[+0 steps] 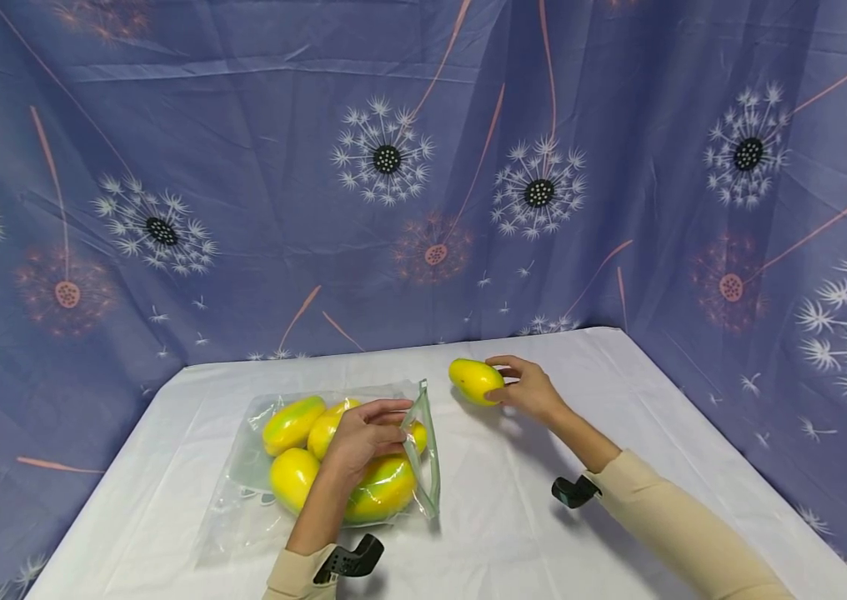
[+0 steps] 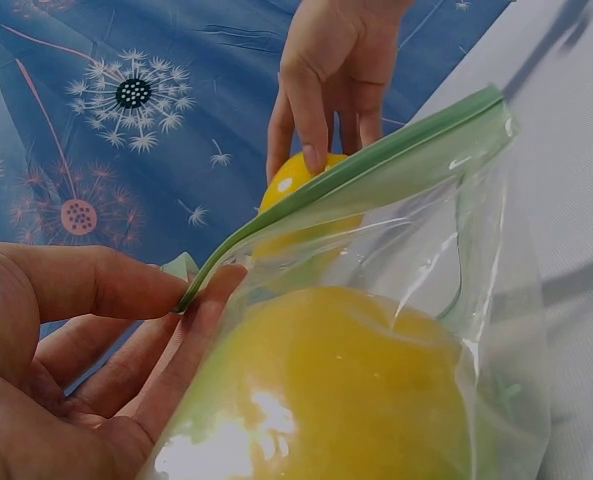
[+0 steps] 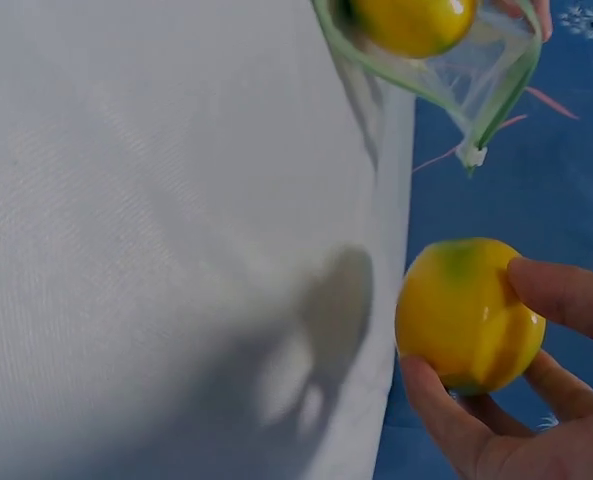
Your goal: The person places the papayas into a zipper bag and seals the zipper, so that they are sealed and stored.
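Observation:
A clear zip bag [image 1: 247, 475] with a green-edged mouth [image 1: 434, 475] lies on the table, holding several yellow-green mangoes [image 1: 294, 425]. My left hand [image 1: 358, 442] reaches over the bag and pinches the rim of its mouth; in the left wrist view, thumb and fingers hold the green zip strip [image 2: 376, 155]. The mouth gapes toward the right. Beyond it, my right hand [image 1: 532, 393] grips one more mango [image 1: 473, 381], held above the cloth and apart from the bag. In the right wrist view, thumb and fingertips wrap this mango [image 3: 466, 315].
A white cloth covers the table [image 1: 536, 517]. A blue curtain [image 1: 281, 208] with dandelion prints hangs behind and along both sides. Each wrist carries a black strap mount, seen on the left [image 1: 352, 560] and the right [image 1: 575, 492].

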`<state>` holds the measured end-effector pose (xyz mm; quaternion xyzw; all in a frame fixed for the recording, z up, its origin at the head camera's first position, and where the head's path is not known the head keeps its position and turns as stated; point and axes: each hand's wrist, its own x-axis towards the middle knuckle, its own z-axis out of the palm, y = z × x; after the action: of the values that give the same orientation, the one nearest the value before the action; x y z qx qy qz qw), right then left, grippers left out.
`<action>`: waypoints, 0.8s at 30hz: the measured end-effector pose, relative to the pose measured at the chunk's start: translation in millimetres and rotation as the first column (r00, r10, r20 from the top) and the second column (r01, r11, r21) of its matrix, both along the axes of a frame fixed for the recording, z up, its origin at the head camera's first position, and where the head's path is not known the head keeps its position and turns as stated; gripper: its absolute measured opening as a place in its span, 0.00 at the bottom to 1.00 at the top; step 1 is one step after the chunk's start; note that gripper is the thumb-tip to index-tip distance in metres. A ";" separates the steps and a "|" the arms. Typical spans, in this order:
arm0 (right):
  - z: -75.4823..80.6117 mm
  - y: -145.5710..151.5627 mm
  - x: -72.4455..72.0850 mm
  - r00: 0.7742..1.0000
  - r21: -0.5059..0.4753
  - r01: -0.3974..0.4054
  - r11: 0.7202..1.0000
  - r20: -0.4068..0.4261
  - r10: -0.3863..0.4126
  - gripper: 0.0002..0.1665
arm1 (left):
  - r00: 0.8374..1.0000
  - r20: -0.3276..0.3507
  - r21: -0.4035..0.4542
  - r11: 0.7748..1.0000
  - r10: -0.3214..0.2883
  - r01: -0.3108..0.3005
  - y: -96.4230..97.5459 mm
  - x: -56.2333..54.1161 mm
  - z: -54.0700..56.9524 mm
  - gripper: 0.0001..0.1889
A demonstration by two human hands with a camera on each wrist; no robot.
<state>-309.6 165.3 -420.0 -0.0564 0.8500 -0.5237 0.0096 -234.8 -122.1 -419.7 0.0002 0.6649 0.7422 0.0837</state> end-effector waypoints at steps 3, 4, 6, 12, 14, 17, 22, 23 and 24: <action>3.8 0.8 3.5 0.998 -0.035 -0.039 0.999 0.040 0.040 0.38 | 1.000 0.002 0.004 1.000 -0.001 0.001 0.3 -0.7 -0.3 0.25; 4.8 1.3 4.6 0.997 -0.039 -0.055 0.998 0.048 0.056 0.38 | 1.000 0.002 0.006 1.000 -0.001 0.001 0.3 -0.7 -0.3 0.25; 7.0 2.0 7.0 0.994 -0.052 -0.083 0.995 0.061 0.086 0.37 | 1.000 0.003 0.009 1.000 -0.003 0.003 0.6 -1.3 -0.4 0.25; 14.5 3.8 14.0 0.981 -0.078 -0.169 0.983 0.085 0.175 0.37 | 1.000 0.005 -0.002 1.000 0.002 -0.002 0.0 -0.1 0.5 0.26; 17.1 5.0 15.9 0.974 -0.087 -0.193 0.977 0.103 0.201 0.37 | 1.000 0.003 -0.006 1.000 0.002 -0.002 -0.3 0.2 0.5 0.26; 20.9 7.6 18.5 0.962 -0.104 -0.226 0.969 0.134 0.239 0.38 | 1.000 0.004 -0.003 1.000 -0.002 0.002 -0.2 -0.8 -0.3 0.26; 25.1 11.9 22.8 0.936 -0.131 -0.274 0.953 0.192 0.296 0.39 | 1.000 0.002 0.009 1.000 -0.008 0.008 -0.5 -1.7 -1.5 0.26; 25.6 12.7 23.6 0.930 -0.134 -0.284 0.949 0.202 0.307 0.39 | 1.000 0.002 0.008 1.000 -0.008 0.008 -0.6 -1.6 -1.7 0.26; 25.8 13.6 24.1 0.923 -0.142 -0.298 0.944 0.210 0.323 0.39 | 1.000 0.000 0.007 1.000 -0.008 0.008 -0.7 -1.5 -1.7 0.26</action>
<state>-285.5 178.9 -394.2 -0.1298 0.7939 -0.5635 0.1881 -236.3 -122.8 -421.4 0.0028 0.6625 0.7440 0.0868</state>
